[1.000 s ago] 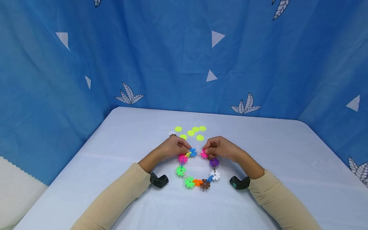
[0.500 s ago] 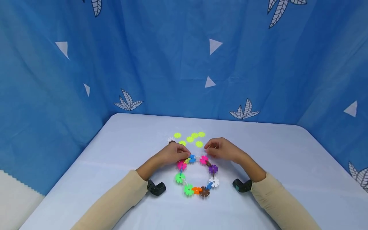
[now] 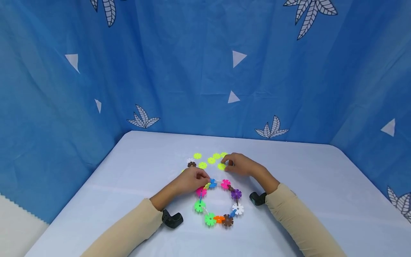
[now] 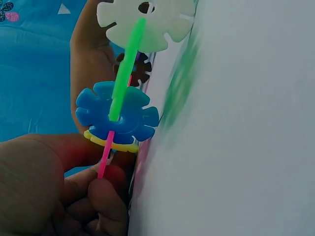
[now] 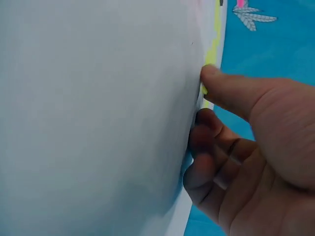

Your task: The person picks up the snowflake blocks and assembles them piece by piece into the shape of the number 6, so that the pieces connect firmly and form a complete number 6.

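A ring of linked flower-shaped plastic discs (image 3: 210, 219) lies on the table, in green, orange, brown, white, purple, pink and blue. At its upper left my left hand (image 3: 192, 179) holds the chain near a blue disc (image 3: 212, 183). In the left wrist view, thumb and fingers are at a pink disc (image 4: 106, 152) seen edge-on, below a blue disc (image 4: 117, 114). Beyond the ring, my right hand (image 3: 241, 165) reaches over a loose yellow disc (image 3: 221, 166). The right wrist view has its thumb (image 5: 229, 88) touching yellow, with the fingers apart from the thumb.
Several loose yellow discs (image 3: 197, 156) lie beyond the ring. A white disc (image 3: 190, 160) and a brown disc (image 3: 191, 164) are just past the left hand. Black wrist devices (image 3: 172, 219) are on both wrists. A blue curtain (image 3: 192, 71) hangs behind the table.
The right hand has let go of the ring's pink disc and moved away and leftward to the yellow discs. The left hand stays at the ring. The head view has tilted up slightly.
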`<state>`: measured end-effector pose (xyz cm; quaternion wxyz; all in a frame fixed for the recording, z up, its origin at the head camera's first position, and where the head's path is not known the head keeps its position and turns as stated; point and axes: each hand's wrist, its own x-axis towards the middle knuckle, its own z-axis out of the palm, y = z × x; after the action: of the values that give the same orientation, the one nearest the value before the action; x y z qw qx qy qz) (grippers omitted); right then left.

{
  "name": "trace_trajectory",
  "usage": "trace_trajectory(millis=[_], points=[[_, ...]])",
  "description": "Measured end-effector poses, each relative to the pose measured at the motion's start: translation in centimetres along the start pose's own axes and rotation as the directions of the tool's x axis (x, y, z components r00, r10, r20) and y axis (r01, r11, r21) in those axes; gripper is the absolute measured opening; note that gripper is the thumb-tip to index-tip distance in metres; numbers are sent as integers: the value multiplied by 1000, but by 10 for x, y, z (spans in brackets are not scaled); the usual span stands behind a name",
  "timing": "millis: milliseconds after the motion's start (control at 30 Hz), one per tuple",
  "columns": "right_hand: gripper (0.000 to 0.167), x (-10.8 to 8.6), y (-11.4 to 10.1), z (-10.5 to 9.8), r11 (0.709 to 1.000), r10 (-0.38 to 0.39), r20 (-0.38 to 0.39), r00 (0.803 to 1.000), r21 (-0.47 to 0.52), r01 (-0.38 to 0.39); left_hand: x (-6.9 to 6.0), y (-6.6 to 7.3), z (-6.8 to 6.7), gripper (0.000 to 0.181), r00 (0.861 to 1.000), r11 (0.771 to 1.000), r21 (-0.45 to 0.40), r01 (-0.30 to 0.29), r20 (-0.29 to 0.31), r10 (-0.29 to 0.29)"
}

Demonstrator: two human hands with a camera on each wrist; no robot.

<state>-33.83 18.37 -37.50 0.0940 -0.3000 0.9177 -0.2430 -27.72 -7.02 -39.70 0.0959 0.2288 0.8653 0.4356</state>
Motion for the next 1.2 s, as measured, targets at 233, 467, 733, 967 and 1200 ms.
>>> trace_trajectory(millis=[233, 467, 733, 967, 1200], points=[[26, -8, -3, -1, 1000, -16, 5, 1000, -1, 16, -4, -3, -2, 11, 1000, 999, -36, 30, 2, -30], [21, -14, 0, 1, 997, -70, -9, 997, 13, 70, -5, 0, -2, 11, 1000, 1000, -22, 19, -15, -20], [11, -23, 0, 4, 956, -88, -65, 994, 274, 103, -5, 2, 1, 11, 1000, 999, -46, 19, -20, -20], [11, -23, -11, 8, 933, -149, 17, 989, 333, 135, -4, 0, 1, 14, 1000, 988, -154, 22, 12, -20], [9, -19, -18, 13, 932, -178, 26, 984, 325, 160, -6, -1, -2, 16, 999, 976, -212, 39, 28, -33]])
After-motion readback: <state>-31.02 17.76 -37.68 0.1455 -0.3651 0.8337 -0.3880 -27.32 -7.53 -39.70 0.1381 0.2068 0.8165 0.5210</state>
